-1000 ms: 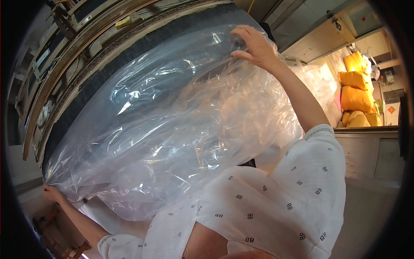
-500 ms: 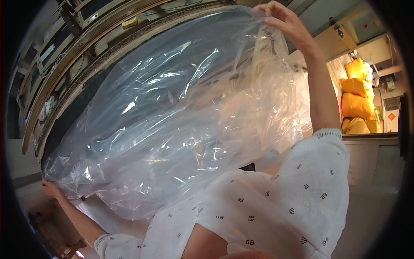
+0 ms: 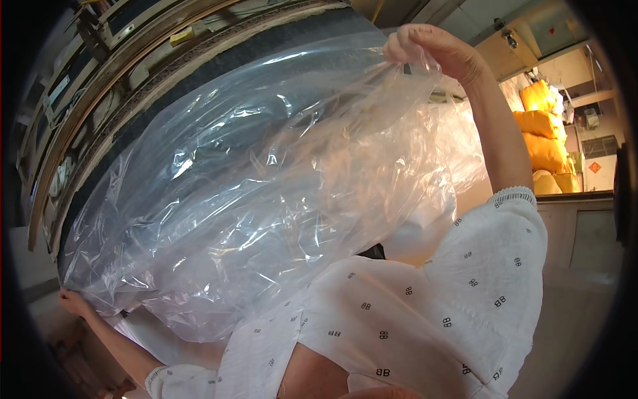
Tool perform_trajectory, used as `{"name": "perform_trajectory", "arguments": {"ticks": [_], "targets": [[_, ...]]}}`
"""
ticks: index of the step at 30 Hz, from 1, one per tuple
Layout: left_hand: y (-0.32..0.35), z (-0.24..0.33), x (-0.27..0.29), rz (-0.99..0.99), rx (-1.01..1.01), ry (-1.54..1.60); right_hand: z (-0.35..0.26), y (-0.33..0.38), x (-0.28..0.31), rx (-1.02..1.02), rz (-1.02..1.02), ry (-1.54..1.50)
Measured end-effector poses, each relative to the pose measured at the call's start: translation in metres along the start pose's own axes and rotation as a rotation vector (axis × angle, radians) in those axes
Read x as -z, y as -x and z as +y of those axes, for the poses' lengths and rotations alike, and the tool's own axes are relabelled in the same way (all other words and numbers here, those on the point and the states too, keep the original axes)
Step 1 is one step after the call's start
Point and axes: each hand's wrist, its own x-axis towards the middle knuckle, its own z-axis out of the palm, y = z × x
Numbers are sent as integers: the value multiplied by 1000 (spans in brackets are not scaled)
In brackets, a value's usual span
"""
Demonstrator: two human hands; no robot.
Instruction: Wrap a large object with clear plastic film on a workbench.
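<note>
pinching the top edge, the right hand (image 3: 438, 53) lifts the clear plastic bag (image 3: 266, 199) at upper right; the left hand (image 3: 73, 302) grips its lower-left corner, stretching it across mid-frame.

Single view: your head-worn fisheye camera, aimed down and forward past your white patterned sleeves (image 3: 465, 292). Very close range; the large clear crinkled plastic sheet (image 3: 266, 193) fills the centre. Straight wooden frame edges (image 3: 86, 100) bend near the rim. No second view shares the scene.
</note>
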Motion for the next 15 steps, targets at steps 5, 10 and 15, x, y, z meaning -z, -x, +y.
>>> {"name": "perform_trajectory", "arguments": {"ticks": [5,10,15], "targets": [[-12,-16,3,-56,50,-37,36,-38,8,-229,502,29],[7,-14,37,-14,236,519,115,-111,13,74,540,622],[15,-14,143,-394,494,1060,115,-121,3,144,768,825]]}}
